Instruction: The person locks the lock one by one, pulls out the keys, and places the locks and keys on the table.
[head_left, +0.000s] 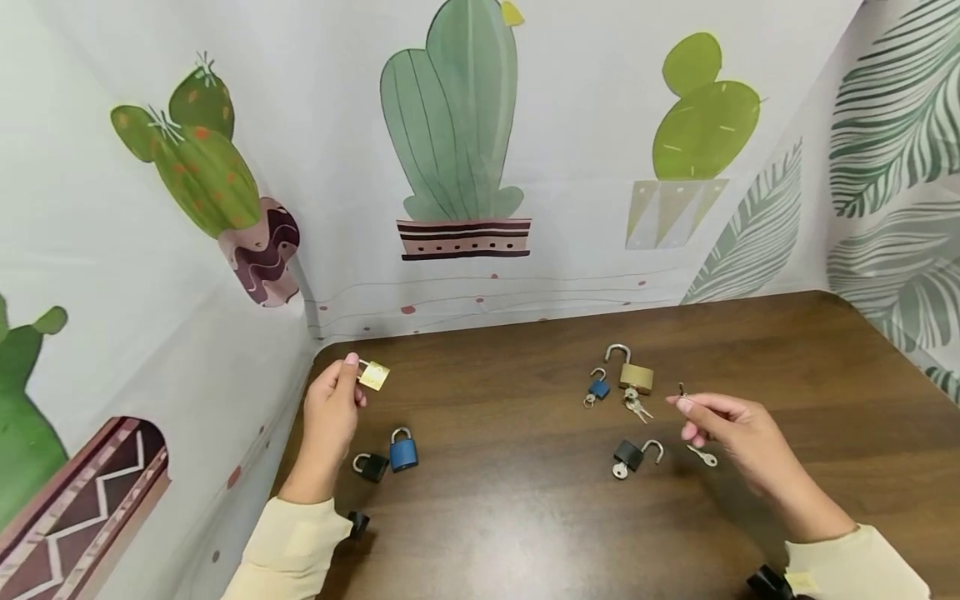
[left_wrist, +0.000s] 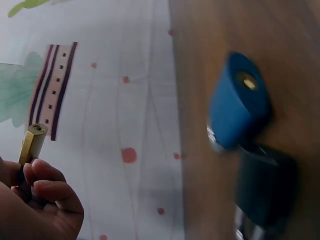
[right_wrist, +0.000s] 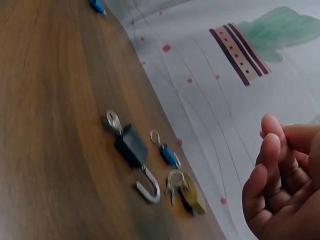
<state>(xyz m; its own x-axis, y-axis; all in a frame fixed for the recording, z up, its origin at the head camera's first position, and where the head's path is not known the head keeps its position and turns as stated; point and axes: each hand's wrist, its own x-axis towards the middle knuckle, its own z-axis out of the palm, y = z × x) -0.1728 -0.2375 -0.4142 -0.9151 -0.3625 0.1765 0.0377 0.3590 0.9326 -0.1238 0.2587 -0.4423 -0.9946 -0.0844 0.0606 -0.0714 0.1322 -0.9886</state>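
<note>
The left hand (head_left: 332, 410) pinches a brass padlock (head_left: 374, 376) by its shackle, over the table's (head_left: 495, 400) left side; it looks rigid, fairly light, slick, hardly fragile; its flat faces should grip best; the right hand (head_left: 738, 432) pinches something tiny, probably a key (head_left: 682, 388).

The person's left sleeve (head_left: 288, 542), to the left of the larger blue padlock (head_left: 403, 452) and nearer the wearer, is pale cream-yellow, softly creased, its cuff ending at the wrist. The right sleeve (head_left: 862, 567), well to the right of that padlock, matches in colour and carries a small, brighter yellow patch (head_left: 801, 582) by the cuff. A black device (head_left: 359, 525) shows at the left cuff, below and left of the padlock. Another black piece (head_left: 768, 582) shows at the right cuff, probably blocky, though the picture's edge crops it.
</note>
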